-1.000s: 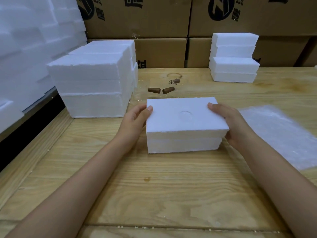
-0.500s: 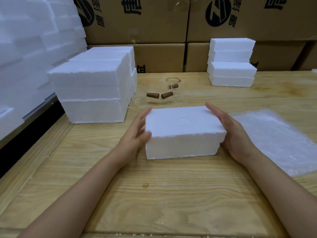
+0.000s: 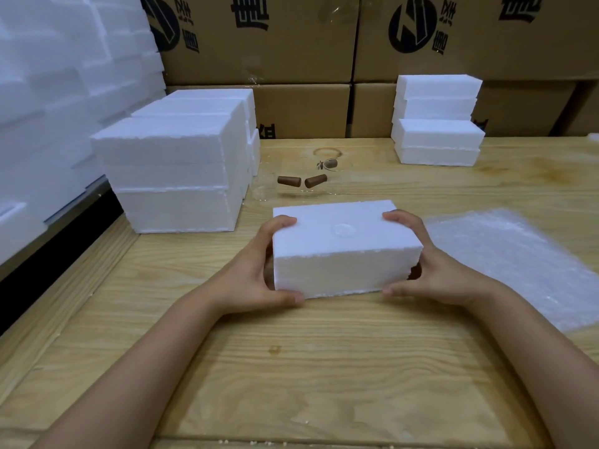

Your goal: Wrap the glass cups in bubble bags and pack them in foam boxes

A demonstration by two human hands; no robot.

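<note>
A closed white foam box [image 3: 343, 251] sits on the wooden table [image 3: 291, 367] in front of me. My left hand [image 3: 256, 273] grips its left end, fingers over the top edge and thumb at the bottom front corner. My right hand [image 3: 434, 270] grips the right end the same way. Behind the box lie clear glass cups [image 3: 285, 189] with brown handles, hard to make out. A sheet of bubble bags [image 3: 525, 264] lies flat to the right.
Tall stacks of foam boxes [image 3: 181, 166] stand at the left, a smaller foam stack [image 3: 437, 121] at the back right. Foam pieces [image 3: 58, 79] fill the far left. Cardboard cartons [image 3: 324, 53] wall off the back.
Both hands went from lying flat beside the box to gripping its ends with fingers over the top and thumbs at the bottom. The box has come slightly nearer to me.
</note>
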